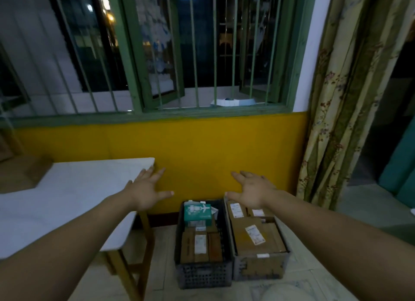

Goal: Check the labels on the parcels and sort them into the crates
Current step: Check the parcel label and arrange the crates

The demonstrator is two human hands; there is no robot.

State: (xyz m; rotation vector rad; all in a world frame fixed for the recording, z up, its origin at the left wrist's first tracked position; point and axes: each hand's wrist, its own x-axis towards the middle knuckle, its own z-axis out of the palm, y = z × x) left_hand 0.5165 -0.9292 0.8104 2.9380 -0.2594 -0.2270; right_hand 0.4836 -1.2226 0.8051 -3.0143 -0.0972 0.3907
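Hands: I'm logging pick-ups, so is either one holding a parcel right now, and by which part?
Nothing is held. The left hand and the right hand are both spread open in the air, above the crates of parcels.

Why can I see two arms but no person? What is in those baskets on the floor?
The camera sits on the person's head and looks forward and down, so you see only their arms. The left hand and the right hand are stretched out with straight fingers and hold nothing. On the floor by the yellow wall stand two crates. The left crate holds brown parcels and a green box. The right crate is full of brown parcels with white labels. A white table stands on the left.
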